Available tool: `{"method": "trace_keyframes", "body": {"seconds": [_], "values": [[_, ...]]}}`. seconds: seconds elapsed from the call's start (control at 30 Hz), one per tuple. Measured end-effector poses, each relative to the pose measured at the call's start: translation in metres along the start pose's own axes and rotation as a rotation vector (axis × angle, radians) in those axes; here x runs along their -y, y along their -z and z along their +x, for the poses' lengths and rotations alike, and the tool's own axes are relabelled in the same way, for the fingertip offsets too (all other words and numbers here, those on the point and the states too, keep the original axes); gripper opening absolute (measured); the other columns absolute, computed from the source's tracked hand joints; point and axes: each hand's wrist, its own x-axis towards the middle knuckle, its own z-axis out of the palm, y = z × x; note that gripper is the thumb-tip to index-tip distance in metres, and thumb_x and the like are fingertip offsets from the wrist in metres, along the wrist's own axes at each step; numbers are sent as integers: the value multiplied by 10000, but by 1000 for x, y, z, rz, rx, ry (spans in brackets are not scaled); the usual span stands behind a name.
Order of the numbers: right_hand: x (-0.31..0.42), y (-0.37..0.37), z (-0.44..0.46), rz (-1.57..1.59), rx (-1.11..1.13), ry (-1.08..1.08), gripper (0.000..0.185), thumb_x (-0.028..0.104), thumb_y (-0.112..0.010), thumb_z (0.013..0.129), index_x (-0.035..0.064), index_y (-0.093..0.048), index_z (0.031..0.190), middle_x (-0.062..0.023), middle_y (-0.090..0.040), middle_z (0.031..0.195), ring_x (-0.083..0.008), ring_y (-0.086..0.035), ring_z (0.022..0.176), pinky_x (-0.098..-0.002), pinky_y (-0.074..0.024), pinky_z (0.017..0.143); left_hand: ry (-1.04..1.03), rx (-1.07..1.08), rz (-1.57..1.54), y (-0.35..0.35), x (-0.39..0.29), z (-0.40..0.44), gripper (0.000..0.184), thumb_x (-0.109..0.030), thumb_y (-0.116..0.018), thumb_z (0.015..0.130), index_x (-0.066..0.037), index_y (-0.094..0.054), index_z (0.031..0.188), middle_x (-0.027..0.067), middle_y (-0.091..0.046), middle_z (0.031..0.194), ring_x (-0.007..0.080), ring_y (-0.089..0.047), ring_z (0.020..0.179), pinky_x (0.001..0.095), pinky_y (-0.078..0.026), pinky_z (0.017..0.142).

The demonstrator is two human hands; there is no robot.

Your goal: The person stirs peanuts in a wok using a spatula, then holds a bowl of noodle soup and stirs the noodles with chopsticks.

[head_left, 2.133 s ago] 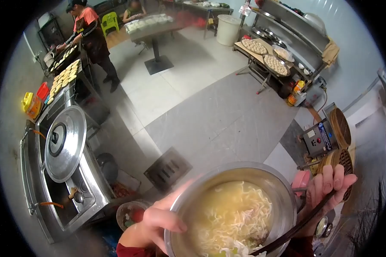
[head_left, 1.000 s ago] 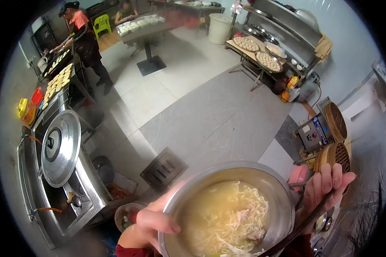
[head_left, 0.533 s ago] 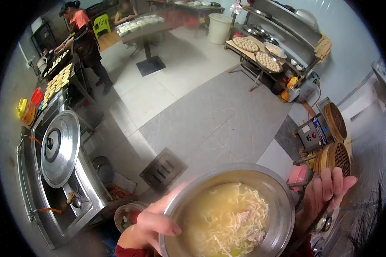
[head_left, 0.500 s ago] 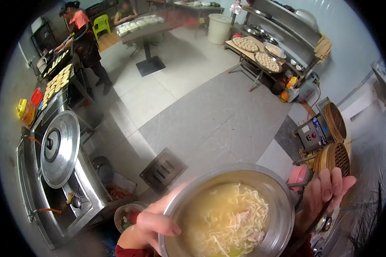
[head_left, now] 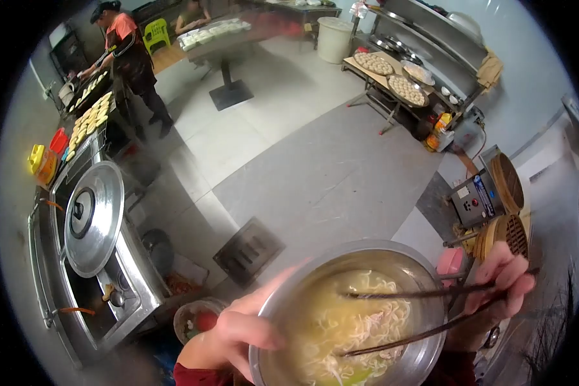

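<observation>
My left hand [head_left: 241, 334] grips the rim of a steel bowl [head_left: 424, 276], thumb over its left edge. Inside the bowl are curly noodles [head_left: 379, 321] in yellowish broth, with shreds that look like meat and a green piece near the bottom. In my right hand [head_left: 502, 276] is a pair of dark chopsticks [head_left: 399, 344]. Their tips are spread apart over the noodles, reaching in from the right rim. Whether the tips touch the broth is hard to tell.
At left stands a steel stove [head_left: 141, 289] with a large lid [head_left: 103, 212]. A person [head_left: 125, 51] works by pans of dough pieces [head_left: 87, 125]. Round trays [head_left: 408, 91] of dough balls rest on a rack-side table. Bamboo steamers [head_left: 505, 235] sit at right. A waste bin [head_left: 190, 321] is below left.
The chopsticks have swung from beside the bowl to over the noodles, with their tips now spread. The bowl has shifted slightly right in view.
</observation>
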Motion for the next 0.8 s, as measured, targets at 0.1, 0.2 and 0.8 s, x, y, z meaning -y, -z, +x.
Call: {"method": "trace_keyframes", "body": {"seconds": [0.1,0.2,0.8], "values": [[-5,22,6,193,369,-9,408,410,-409,923,68,-467,708,-158,-558,711,-152,-424,502,-298,-399,456,0,6,0,0,2,1,543,-369,-782,637,-103,-465,989,396,-158,1342,514,-270,1224,553,-251,975],[-1,0,-6,278,333,-111,439,428,-489,884,53,-448,660,-148,-544,662,-150,-425,486,-212,-376,357,-8,5,-1,1,3,-1,536,-361,-779,643,-106,-460,990,396,-162,1340,514,-273,1222,553,-254,973],[-8,29,-8,942,289,-386,405,396,-365,939,35,-456,777,-159,-499,759,-289,-507,524,-332,-471,413,-56,81,48,4,7,3,495,-310,-760,678,-118,-435,998,393,-187,1326,516,-288,1208,555,-273,963]]}}
